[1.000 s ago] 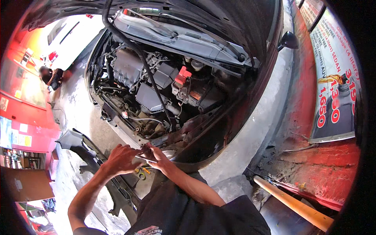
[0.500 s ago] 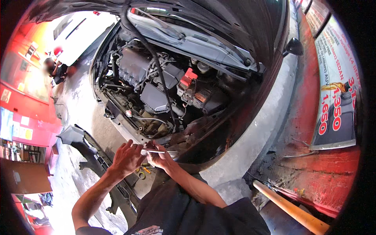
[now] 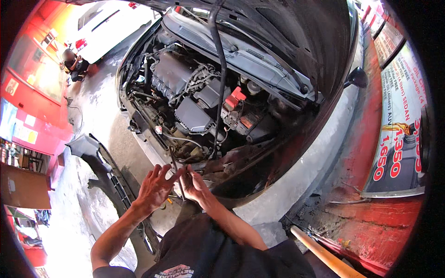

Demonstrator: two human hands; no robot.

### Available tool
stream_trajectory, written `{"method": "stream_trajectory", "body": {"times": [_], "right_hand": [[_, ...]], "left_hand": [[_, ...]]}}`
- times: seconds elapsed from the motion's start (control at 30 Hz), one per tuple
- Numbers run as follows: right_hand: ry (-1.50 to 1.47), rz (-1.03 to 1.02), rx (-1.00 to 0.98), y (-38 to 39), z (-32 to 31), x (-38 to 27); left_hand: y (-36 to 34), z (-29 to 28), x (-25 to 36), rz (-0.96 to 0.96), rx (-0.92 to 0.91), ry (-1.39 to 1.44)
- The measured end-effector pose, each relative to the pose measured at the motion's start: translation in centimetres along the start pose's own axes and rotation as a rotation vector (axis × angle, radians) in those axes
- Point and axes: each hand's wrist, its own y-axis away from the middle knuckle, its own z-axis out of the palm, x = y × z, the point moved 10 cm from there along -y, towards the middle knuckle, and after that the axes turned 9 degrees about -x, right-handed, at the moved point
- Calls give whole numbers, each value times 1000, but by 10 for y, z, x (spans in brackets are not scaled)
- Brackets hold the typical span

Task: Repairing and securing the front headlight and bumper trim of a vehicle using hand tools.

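Note:
In front of the car's engine bay (image 3: 185, 99), both my hands are raised close together. Pinched in my right hand (image 3: 194, 189) is a long, thin metal rod-like tool (image 3: 173, 156), standing nearly upright; its exact kind cannot be made out. Beside it, my left hand (image 3: 155, 187) has its fingers spread, the fingertips at or very near the rod. Just beyond my hands lies the car's front edge (image 3: 149, 150). Farther in are a battery with a red terminal cover (image 3: 235, 97) and a black box-shaped housing (image 3: 192, 116).
The raised hood (image 3: 287, 37) hangs overhead, with a black prop or hose (image 3: 221, 60) across the bay. A detached black bumper part (image 3: 109, 173) lies on the floor at left. A yellow pole (image 3: 324, 252) is at lower right. Another person (image 3: 75, 62) crouches by a white vehicle.
The rod has turned from lying crosswise to nearly upright. My left hand's fingers have spread apart. The view has shifted, so the car appears farther right and lower.

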Motion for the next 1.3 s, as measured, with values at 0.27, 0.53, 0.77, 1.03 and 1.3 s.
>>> {"method": "stream_trajectory", "body": {"times": [0.27, 0.53, 0.77, 1.03, 1.3], "right_hand": [[148, 0, 16, 1, -19, 16], [344, 123, -99, 2, -15, 21], [635, 49, 19, 35, 4, 40], [1402, 316, 159, 45, -5, 31], [2952, -353, 518, 6, 52, -135]], "left_hand": [[-5, 19, -37, -240, 74, -2], [29, -1, -61, -480, 382, 257], [57, 39, -42, -231, 201, 494], [118, 107, -57, -415, 450, 1021], [199, 156, -86, -1003, 1063, 1830]]}}
